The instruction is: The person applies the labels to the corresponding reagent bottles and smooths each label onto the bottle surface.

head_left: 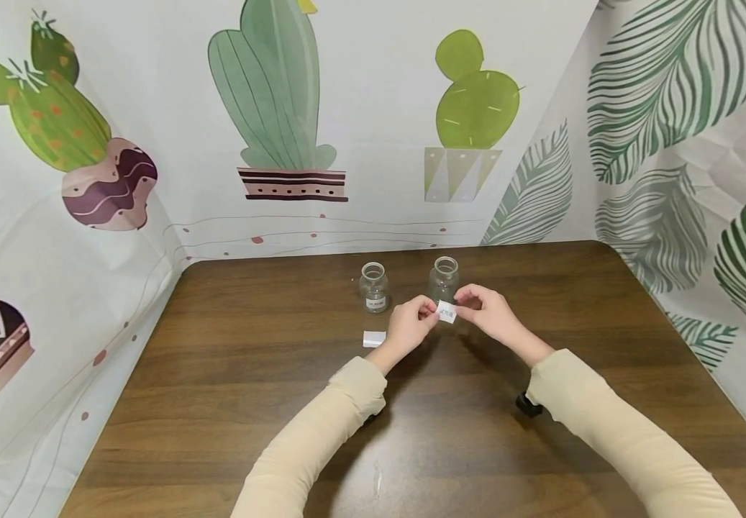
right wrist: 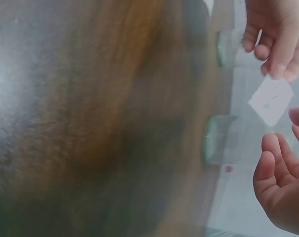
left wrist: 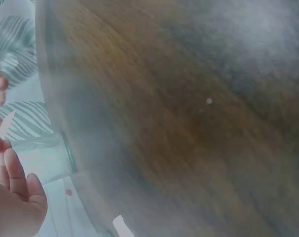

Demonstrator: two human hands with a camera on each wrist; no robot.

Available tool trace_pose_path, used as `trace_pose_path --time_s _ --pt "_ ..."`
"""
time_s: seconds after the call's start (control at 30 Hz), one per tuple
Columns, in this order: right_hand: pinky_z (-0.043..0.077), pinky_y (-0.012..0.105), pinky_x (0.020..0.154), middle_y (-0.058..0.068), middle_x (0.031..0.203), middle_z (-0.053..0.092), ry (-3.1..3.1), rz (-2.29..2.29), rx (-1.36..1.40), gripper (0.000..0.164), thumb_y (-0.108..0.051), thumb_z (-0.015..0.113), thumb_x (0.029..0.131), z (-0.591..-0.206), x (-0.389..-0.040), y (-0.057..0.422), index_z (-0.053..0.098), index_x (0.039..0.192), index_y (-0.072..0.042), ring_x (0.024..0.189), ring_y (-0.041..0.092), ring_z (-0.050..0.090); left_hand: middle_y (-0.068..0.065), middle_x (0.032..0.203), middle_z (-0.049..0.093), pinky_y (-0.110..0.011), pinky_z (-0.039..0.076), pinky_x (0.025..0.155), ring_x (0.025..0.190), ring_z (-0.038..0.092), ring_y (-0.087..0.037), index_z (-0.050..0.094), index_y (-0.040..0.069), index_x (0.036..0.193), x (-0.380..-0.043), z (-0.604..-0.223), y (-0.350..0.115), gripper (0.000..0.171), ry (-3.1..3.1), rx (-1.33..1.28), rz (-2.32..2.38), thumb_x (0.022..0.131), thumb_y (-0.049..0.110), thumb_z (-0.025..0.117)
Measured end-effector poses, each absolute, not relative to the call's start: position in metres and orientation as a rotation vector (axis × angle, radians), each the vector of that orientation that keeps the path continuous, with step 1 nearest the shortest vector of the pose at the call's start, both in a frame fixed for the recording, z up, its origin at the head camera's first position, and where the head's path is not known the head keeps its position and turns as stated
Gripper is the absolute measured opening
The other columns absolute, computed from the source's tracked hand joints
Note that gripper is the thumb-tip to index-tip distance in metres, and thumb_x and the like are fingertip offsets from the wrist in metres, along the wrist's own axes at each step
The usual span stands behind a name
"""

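My left hand (head_left: 409, 321) pinches a small white label (head_left: 447, 311) with dark printed characters between thumb and fingers. The label (right wrist: 272, 101) tilts like a diamond in the right wrist view. My right hand (head_left: 490, 313) faces it from the other side, thumb tip right at the label's edge and the other fingers bent loosely apart. Just behind the hands stands a clear open glass jar (head_left: 444, 272), its lower part overlapped by them. To its left is a second glass jar (head_left: 374, 280), upright, with a similar label (head_left: 375, 303) on its front.
A white paper piece (head_left: 374, 339) lies on the brown wooden table (head_left: 249, 374) beside the left wrist. Behind the jars, the table's far edge meets a hanging cloth (head_left: 385, 93) printed with cacti and leaves. A black band (head_left: 528, 404) shows under the right sleeve.
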State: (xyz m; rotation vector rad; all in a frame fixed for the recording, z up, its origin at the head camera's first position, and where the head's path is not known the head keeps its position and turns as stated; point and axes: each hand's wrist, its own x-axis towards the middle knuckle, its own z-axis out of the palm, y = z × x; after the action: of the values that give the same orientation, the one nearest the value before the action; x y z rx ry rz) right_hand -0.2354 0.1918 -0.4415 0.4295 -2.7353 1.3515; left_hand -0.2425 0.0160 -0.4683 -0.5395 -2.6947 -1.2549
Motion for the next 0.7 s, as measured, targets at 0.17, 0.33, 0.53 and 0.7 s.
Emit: trace_pose_path --time_s 0.17,0.33,0.53,0.7 --pt "0.042 0.024 0.057 0.011 0.089 0.059 -2.697 1.138 0.584 0.020 -0.005 0.067 0.074 -0.434 -0.229 0.186 0.063 0.093 -0.005 0.065 0.015 0.052 0.005 0.072 0.064 -0.013 0.040 0.058 0.061 0.053 -0.002 0.060 0.014 0.084 -0.239 -0.462 0.016 0.006 -2.688 -0.564 -1.226 0.080 0.018 0.061" --pt "0.041 0.023 0.056 0.012 0.087 0.057 -2.695 1.057 0.615 0.018 -0.006 0.068 0.074 -0.434 -0.227 0.183 0.063 0.091 -0.006 0.063 0.015 0.051 0.005 0.072 0.062 -0.013 0.038 0.057 0.062 0.051 -0.003 0.062 0.014 0.084 -0.235 -0.456 0.016 0.007 -2.666 -0.630 -1.160 0.081 0.019 0.059" --pt "0.040 0.023 0.056 0.011 0.086 0.057 -2.708 1.039 0.585 0.017 -0.007 0.068 0.073 -0.435 -0.227 0.182 0.063 0.089 -0.007 0.062 0.011 0.049 0.004 0.075 0.061 -0.013 0.037 0.059 0.064 0.052 -0.004 0.063 0.015 0.085 -0.233 -0.454 0.016 0.008 -2.666 -0.653 -1.098 0.081 0.021 0.059" --pt "0.040 0.023 0.055 0.010 0.085 0.058 -2.708 1.054 0.582 0.016 -0.008 0.068 0.073 -0.436 -0.227 0.181 0.062 0.087 -0.006 0.061 0.011 0.048 0.004 0.075 0.062 -0.013 0.038 0.059 0.065 0.054 -0.006 0.063 0.015 0.085 -0.232 -0.454 0.016 0.008 -2.661 -0.665 -1.066 0.081 0.020 0.060"
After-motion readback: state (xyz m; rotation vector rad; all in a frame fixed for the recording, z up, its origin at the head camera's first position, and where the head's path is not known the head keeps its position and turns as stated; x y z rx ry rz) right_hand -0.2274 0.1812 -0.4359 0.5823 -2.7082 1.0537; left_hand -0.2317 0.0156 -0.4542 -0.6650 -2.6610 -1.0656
